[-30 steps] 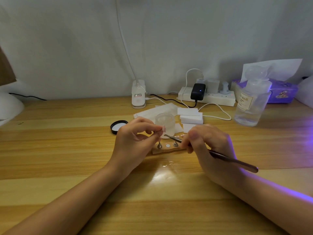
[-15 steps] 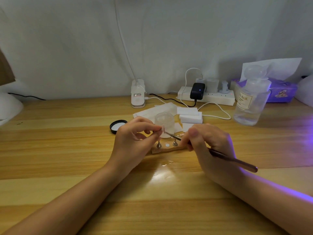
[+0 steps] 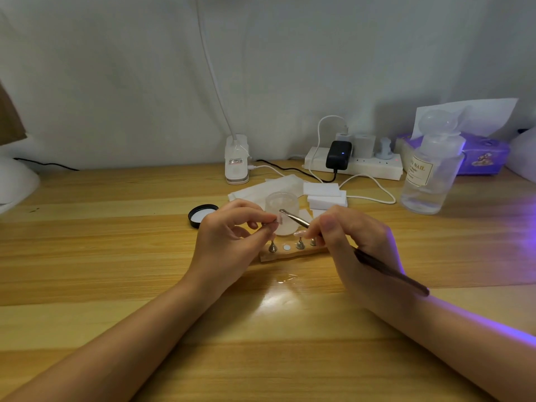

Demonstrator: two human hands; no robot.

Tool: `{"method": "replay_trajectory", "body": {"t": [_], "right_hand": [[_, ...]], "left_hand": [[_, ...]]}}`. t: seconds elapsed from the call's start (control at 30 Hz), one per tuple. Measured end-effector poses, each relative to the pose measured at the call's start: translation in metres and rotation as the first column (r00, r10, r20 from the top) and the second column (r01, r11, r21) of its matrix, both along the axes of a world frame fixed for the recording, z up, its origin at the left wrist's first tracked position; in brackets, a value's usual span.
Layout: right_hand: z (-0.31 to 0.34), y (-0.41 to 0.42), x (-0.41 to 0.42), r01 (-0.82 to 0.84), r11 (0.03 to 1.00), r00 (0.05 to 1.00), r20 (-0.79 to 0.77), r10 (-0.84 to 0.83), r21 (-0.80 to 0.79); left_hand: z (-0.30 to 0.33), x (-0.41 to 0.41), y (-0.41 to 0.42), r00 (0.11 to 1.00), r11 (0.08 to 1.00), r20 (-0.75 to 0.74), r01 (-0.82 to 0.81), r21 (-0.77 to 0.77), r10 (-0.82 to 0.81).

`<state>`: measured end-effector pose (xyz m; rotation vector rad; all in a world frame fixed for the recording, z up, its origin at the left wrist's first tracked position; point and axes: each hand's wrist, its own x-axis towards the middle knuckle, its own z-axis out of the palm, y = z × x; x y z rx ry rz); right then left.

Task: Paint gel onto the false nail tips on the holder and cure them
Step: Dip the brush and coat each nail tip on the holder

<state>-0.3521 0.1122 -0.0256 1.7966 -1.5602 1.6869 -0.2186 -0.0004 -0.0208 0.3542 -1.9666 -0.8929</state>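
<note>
Nail tip (image 3: pixel 279 219) in left hand (image 3: pixel 232 242) grip, brush (image 3: pixel 294 218) tip just beside

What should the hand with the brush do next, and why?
Probably bring the tip of the thin dark-handled metal brush the last bit leftward onto the small pale nail tip on its metal peg, pinched by the left hand. The right hand holds the brush with its tip just short of the nail, in front of the frosted glass jar.
</note>
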Motion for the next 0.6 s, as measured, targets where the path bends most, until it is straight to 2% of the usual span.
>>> {"method": "replay_trajectory", "body": {"t": [0.17,0.27,0.37,0.47,0.6], "right_hand": [[-0.0005,0.0001,0.0009,-0.031,0.999,0.999,-0.031,0.031,0.008],[-0.0014,0.0004,0.0011,-0.063,0.998,0.998,0.013,0.064,-0.020],[0.0010,0.0011,0.0005,-0.034,0.999,0.998,0.048,0.033,0.007],[0.0006,0.0010,0.0004,-0.013,0.999,1.000,0.014,0.012,0.040],[-0.0007,0.0013,0.0017,-0.066,0.998,0.998,0.006,0.066,-0.010]], "left_hand": [[0.0002,-0.0005,-0.0002,1.000,1.000,-0.003,0.003,0.000,-0.003],[0.0002,0.0003,-0.0005,1.000,1.000,-0.005,0.007,0.002,-0.007],[0.0005,0.0006,-0.0012,1.000,1.000,0.008,0.011,0.009,-0.011],[0.0007,0.0001,-0.0010,1.000,1.000,0.000,0.013,0.009,-0.014],[0.0012,-0.0002,-0.0009,1.000,1.000,-0.005,0.024,0.012,-0.024]]}}
